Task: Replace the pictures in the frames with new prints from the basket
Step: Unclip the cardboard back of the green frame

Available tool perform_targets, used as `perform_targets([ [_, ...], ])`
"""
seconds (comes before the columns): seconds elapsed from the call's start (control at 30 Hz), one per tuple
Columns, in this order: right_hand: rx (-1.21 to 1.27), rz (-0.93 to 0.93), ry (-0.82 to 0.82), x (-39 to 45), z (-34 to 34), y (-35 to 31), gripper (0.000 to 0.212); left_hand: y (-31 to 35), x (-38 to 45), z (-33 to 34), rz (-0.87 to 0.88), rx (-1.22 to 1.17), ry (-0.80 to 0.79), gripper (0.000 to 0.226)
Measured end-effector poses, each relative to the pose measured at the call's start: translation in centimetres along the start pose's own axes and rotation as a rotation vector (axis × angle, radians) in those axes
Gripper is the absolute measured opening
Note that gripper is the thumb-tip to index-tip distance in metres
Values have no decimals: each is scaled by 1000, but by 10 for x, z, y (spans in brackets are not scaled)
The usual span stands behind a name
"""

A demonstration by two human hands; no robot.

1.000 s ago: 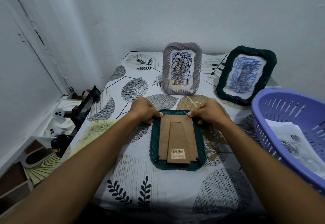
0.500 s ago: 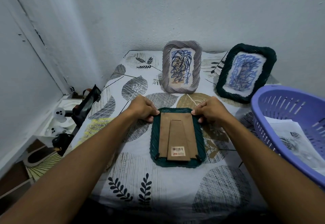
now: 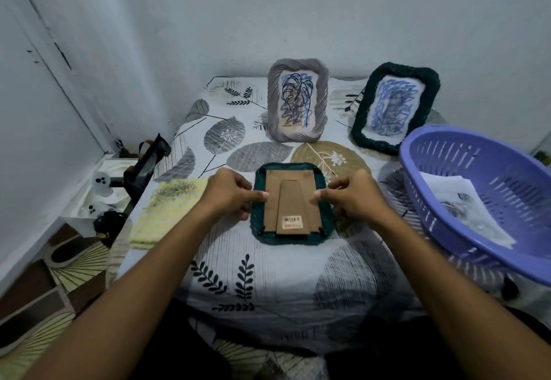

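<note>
Face-down green frame (image 3: 290, 205) at the middle of the bed (image 3: 268, 275), its cardboard back (image 3: 290, 201) upward for opening; left hand (image 3: 231, 196) and right hand (image 3: 356, 201) pinch its side edges, prints (image 3: 465, 209) waiting in the basket (image 3: 447, 201) at the right edge.

Leaf-print bed (image 3: 268, 275): frames (image 3: 290, 204), basket (image 3: 477, 201).

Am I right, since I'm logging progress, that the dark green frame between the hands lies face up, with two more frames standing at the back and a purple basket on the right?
Not quite. In the head view the dark green frame lies face down: its brown cardboard backing and stand show. The grey frame and the other green frame do stand at the back, and the purple basket sits on the right.
</note>
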State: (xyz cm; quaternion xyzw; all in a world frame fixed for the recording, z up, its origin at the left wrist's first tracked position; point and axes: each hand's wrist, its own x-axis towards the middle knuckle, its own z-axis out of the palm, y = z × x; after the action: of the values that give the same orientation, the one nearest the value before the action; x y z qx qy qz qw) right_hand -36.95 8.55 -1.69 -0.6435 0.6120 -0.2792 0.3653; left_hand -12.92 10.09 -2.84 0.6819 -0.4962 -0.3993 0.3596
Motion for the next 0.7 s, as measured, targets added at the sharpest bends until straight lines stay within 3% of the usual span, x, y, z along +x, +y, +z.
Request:
perform_targets([
  [0.2,11,-9,-9,-40,6,9,49,-10,-38,0,-1,-24,16,36],
  [0.37,20,28,32,-59,12,5,26,-13,-58,6,-7,-68,41,29],
  [0.57,77,79,75,-60,18,8,35,-12,-64,13,-27,-70,80,29],
  [0.7,75,101,84,-60,19,7,31,-13,-62,14,-43,-36,85,27],
])
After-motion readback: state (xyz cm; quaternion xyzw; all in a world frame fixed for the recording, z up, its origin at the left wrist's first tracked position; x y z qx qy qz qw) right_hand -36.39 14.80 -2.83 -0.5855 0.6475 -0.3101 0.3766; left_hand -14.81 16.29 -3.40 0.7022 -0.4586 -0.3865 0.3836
